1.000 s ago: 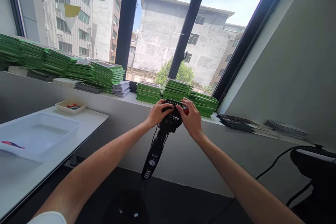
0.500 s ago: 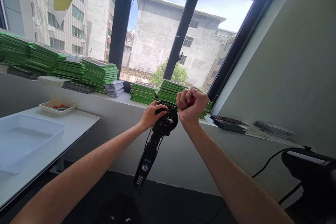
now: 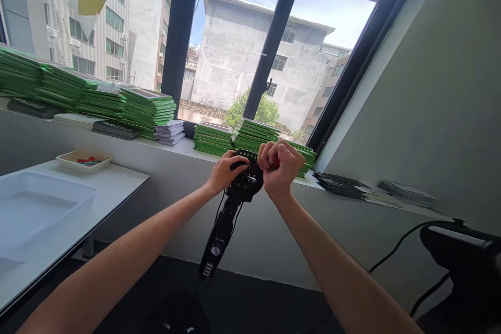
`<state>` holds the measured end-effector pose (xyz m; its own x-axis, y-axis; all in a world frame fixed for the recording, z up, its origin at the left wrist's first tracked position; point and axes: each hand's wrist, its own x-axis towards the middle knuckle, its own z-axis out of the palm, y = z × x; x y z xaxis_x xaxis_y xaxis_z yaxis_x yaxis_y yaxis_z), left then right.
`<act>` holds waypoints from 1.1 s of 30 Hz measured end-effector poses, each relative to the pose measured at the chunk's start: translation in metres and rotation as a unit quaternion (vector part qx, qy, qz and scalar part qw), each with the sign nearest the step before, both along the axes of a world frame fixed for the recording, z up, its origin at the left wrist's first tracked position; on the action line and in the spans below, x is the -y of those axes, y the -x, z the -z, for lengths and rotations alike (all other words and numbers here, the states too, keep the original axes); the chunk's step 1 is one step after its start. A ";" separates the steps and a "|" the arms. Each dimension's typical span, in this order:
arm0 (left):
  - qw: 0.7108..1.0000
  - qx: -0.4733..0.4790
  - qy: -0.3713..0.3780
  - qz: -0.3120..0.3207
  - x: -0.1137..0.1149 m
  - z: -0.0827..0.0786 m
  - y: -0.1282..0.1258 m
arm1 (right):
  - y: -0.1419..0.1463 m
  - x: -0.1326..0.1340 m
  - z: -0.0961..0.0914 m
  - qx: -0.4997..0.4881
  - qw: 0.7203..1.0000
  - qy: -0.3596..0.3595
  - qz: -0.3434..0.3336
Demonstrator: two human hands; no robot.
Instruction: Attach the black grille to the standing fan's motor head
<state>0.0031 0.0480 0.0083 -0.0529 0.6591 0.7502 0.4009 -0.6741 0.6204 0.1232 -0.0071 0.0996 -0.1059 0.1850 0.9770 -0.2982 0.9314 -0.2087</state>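
A black pedestal fan [image 3: 221,235] stands in front of me, its round head [image 3: 247,188] without a cage or blades and with a metal shaft in the centre. My left hand [image 3: 225,172] grips the upper left of the head, thumb bent inward and fingers behind the rim. My right hand [image 3: 279,167] makes a fist round a red-handled screwdriver [image 3: 277,162]. Most of the handle is hidden by the fingers. The thin dark shank points left toward my left thumb at the top of the head; its tip is too small to make out.
Green booklets [image 3: 146,109] are stacked along the window sill [image 3: 188,147], with dark booklets [image 3: 340,185] to the right. On the left, a white table [image 3: 125,175] bears a large tray [image 3: 78,201] and a small tray [image 3: 84,168] of red pieces. A black object [image 3: 465,250] stands at right.
My right fist has moved slightly left and down with the screwdriver, closer to the fan head. My left hand keeps its place on the head.
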 end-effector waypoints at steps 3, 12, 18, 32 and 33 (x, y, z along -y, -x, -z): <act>1.000 0.004 -0.002 -0.009 -0.002 0.000 0.001 | -0.017 0.001 0.009 0.064 0.992 -0.091 0.061; 1.000 0.008 -0.003 -0.015 -0.003 -0.001 0.004 | -0.078 0.030 0.020 0.296 0.776 -0.383 0.405; 1.000 -0.002 0.006 -0.012 -0.001 -0.002 0.002 | -0.088 0.040 0.034 0.326 0.702 -0.398 0.493; 0.999 -0.008 -0.003 -0.036 -0.004 0.000 -0.001 | -0.067 0.066 -0.016 0.481 0.591 -0.149 0.630; 0.999 -0.010 -0.006 -0.038 -0.004 0.000 -0.001 | -0.062 0.070 -0.023 0.509 0.576 -0.119 0.629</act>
